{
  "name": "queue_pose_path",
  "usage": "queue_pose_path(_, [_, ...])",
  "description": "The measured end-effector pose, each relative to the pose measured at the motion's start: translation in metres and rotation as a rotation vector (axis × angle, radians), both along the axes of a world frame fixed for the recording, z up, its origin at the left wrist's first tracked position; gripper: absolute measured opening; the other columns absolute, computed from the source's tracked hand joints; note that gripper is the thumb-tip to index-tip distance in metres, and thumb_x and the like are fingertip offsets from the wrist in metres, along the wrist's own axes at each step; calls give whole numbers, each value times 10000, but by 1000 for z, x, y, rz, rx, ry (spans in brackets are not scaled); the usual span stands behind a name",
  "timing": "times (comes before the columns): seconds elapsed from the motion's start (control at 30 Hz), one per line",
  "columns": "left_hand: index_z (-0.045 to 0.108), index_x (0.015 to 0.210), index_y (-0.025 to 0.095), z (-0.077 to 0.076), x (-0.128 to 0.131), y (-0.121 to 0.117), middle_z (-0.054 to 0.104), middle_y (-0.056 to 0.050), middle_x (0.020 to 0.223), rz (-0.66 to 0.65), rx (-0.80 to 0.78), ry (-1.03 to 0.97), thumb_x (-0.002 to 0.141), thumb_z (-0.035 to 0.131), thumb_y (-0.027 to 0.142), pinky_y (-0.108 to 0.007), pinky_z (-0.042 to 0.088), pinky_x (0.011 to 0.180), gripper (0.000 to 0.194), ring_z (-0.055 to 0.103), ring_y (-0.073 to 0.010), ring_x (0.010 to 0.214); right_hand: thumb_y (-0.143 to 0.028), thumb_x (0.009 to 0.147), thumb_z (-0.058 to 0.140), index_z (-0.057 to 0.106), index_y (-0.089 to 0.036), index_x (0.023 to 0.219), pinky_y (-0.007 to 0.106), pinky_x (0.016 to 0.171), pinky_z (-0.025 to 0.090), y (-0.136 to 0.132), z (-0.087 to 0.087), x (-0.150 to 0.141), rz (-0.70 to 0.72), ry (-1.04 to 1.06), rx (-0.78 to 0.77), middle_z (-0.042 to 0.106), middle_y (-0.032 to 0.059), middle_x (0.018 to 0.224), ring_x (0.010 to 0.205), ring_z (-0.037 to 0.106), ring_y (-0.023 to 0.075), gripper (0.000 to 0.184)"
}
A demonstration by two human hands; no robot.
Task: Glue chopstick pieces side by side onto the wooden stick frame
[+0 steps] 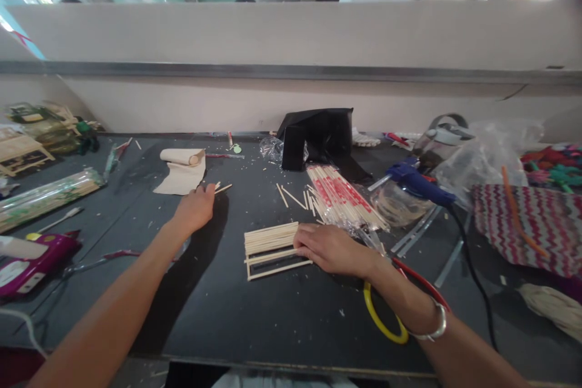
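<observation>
My left hand (195, 211) is closed in a pinch on short wooden sticks (224, 188), in front of a partly unrolled piece of beige cloth (184, 173). My right hand (331, 247) grips the right end of a small panel of wooden sticks (271, 241). The panel lies on the dark table (213, 309); its far sticks sit side by side, while the near ones have gaps between them. Behind it are loose short sticks (293, 195) and a bundle of sticks in a red-printed wrapper (343, 194). Fingertips of the right hand are partly hidden.
Scissors with yellow and red handles (379, 321) lie under my right forearm. A blue glue gun (416, 180) with a black cable rests to the right, near a zigzag-patterned cloth (522, 227). A magenta device (40, 264) sits at left. A black bag-like object (325, 133) stands behind.
</observation>
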State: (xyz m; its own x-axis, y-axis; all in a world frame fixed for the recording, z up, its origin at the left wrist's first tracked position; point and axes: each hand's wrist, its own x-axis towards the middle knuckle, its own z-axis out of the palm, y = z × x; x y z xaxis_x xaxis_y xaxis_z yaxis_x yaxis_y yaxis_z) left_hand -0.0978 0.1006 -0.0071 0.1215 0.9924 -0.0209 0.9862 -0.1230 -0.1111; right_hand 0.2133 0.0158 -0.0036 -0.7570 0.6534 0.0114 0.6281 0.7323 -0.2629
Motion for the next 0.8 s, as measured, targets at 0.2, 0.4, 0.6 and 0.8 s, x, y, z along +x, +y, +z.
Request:
queue_pose_path(0.2, [492, 1124, 160, 21, 39, -46, 480, 5, 692, -109, -210, -846, 906, 328, 259, -228, 357, 493, 290, 477, -127, 555, -300, 974, 376, 519, -183, 888, 256, 673, 377, -3, 2, -1, -25, -9, -8, 611, 37, 881, 776, 561, 158, 204])
queue_pose_path(0.4, [529, 834, 170, 27, 68, -80, 381, 64, 600, -139, -443, -1187, 888, 439, 430, -206, 313, 518, 280, 392, -86, 543, -289, 975, 377, 520, -184, 881, 260, 650, 368, -6, 4, -4, -5, 70, 65, 620, 29, 850, 748, 563, 153, 200])
queue_pose_path(0.6, [506, 807, 180, 25, 73, -84, 621, -6, 804, -238, -460, -1177, 900, 436, 455, -291, 455, 733, 299, 603, -152, 770, -292, 978, 379, 578, -158, 939, 273, 683, 410, -9, 8, -6, -14, 183, 222, 630, 57, 868, 815, 575, 173, 243])
queue_pose_path(0.8, [479, 999, 187, 29, 77, -96, 587, -13, 846, -208, -825, -1352, 896, 451, 462, -188, 385, 398, 295, 535, -79, 499, -237, 937, 483, 627, -170, 965, 259, 709, 446, -16, 15, -12, -35, 479, 100, 651, 50, 880, 821, 583, 149, 161])
